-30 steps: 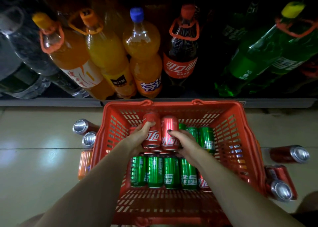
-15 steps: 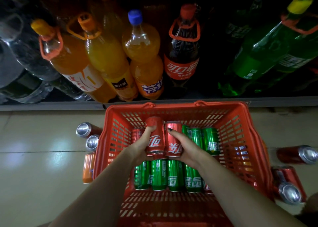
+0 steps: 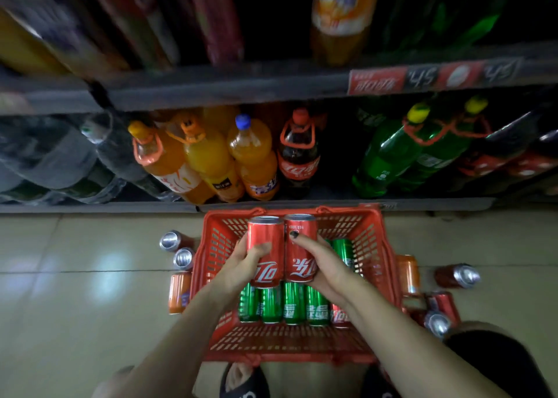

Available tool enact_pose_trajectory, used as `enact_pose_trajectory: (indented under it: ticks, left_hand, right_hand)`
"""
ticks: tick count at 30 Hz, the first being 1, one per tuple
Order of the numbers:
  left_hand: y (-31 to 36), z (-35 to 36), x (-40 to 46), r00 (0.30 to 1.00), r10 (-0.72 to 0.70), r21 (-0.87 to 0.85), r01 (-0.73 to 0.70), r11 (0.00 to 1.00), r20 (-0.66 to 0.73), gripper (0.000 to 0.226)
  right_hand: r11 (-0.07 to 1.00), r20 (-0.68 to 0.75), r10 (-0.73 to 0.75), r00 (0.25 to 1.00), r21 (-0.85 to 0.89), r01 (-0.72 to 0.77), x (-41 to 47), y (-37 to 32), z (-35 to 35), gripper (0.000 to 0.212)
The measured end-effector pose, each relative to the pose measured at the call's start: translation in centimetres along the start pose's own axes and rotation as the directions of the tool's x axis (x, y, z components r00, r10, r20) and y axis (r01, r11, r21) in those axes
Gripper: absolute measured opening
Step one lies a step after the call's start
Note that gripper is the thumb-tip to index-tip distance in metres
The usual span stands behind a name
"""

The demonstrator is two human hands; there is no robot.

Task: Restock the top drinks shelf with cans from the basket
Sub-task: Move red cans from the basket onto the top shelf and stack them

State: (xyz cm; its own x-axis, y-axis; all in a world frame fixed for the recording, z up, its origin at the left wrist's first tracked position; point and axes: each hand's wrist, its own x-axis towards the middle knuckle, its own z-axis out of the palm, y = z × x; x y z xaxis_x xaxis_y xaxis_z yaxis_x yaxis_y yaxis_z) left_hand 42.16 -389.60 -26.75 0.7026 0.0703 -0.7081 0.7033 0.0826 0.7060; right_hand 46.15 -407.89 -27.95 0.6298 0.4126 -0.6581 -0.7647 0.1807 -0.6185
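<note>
two red cans [image 3: 282, 251], one grasped in each hand's fingers, above four green cans [image 3: 283, 305] in the basket [image 3: 382, 246].

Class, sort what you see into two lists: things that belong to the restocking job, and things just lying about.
Job:
left hand
right hand
two red cans
red basket
green cans

Lying about:
loose floor cans
big bottles
price strip

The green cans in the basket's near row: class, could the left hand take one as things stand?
Probably not yet: the left hand already grips a red can. The green cans lie uncovered, so the way is free once that hand is emptied.
</note>
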Motion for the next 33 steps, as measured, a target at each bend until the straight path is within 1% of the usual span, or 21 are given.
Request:
enact_pose_trajectory:
  ticks: [1,3,4,5,7,10,14,15,17,19,21,23,27,30,33]
  left_hand:
    - [2.4,0.2,-2.5,0.999,0.044,0.021,-0.044,0.999,-0.003,0.075]
    - [7.8,0.5,-7.6,0.992,0.125,0.076,-0.124,0.989,-0.006,0.057]
    - [10.8,0.7,-10.1,0.987,0.161,0.100,-0.160,0.982,-0.002,0.054]
    - [13.8,0.8,-12.9,0.981,0.194,0.113,-0.193,0.975,-0.003,0.054]
    - [20.2,0.9,-18.1,0.967,0.254,0.128,-0.252,0.959,0.001,0.063]
    - [30.5,1.5,-26.1,0.929,0.368,0.155,-0.370,0.916,0.042,0.068]
    - [43.8,3.0,-36.5,0.859,0.495,0.070,-0.506,0.860,0.133,0.084]
    - [47.2,3.5,-39.2,0.835,0.527,0.065,-0.541,0.838,0.156,0.085]
    - [53.3,4.5,-44.4,0.786,0.589,0.061,-0.608,0.792,0.190,0.080]
    - [58.6,5.2,-48.7,0.732,0.648,0.045,-0.670,0.741,0.211,0.082]
    - [63.3,5.9,-52.3,0.692,0.689,0.028,-0.710,0.704,0.215,0.083]
    - [67.3,6.6,-55.2,0.636,0.740,0.008,-0.759,0.651,0.219,0.081]
    - [74.0,8.3,-59.9,0.538,0.823,-0.018,-0.835,0.550,0.182,0.080]
    - [78.2,9.5,-63.2,0.446,0.876,-0.010,-0.890,0.455,0.185,0.077]
    - [81.7,10.4,-66.1,0.388,0.899,0.035,-0.920,0.389,0.204,0.088]
  right_hand:
    - [1.000,0.014,-0.021,1.000,0.018,0.021,-2.2,-1.8,1.2,0.034]
    - [0.996,0.037,-0.071,0.997,0.047,0.070,-6.7,-6.1,3.9,0.041]
    - [0.993,0.041,-0.105,0.994,0.055,0.102,-9.1,-8.6,5.4,0.045]
    - [0.989,0.048,-0.140,0.989,0.057,0.137,-11.6,-11.3,7.0,0.049]
    - [0.979,0.062,-0.204,0.977,0.038,0.202,-17.0,-17.2,10.4,0.055]
    - [0.951,0.069,-0.310,0.948,0.009,0.310,-25.6,-26.4,15.4,0.052]
    - [0.891,0.088,-0.450,0.889,-0.024,0.454,-36.5,-38.2,21.7,0.058]
    - [0.874,0.097,-0.479,0.872,-0.039,0.484,-39.3,-41.1,23.2,0.059]
    - [0.833,0.122,-0.541,0.832,-0.059,0.550,-44.4,-46.4,25.7,0.057]
    - [0.782,0.143,-0.606,0.782,-0.073,0.619,-49.1,-51.2,27.9,0.057]
    - [0.727,0.160,-0.665,0.729,-0.085,0.681,-53.1,-55.5,29.8,0.058]
    - [0.673,0.176,-0.715,0.677,-0.091,0.734,-56.5,-59.3,31.5,0.062]
    - [0.571,0.194,-0.789,0.582,-0.116,0.813,-62.0,-65.6,33.7,0.059]
    - [0.490,0.254,-0.821,0.511,-0.144,0.860,-65.6,-69.5,34.9,0.054]
    - [0.407,0.320,-0.843,0.433,-0.148,0.901,-68.5,-73.0,35.5,0.048]
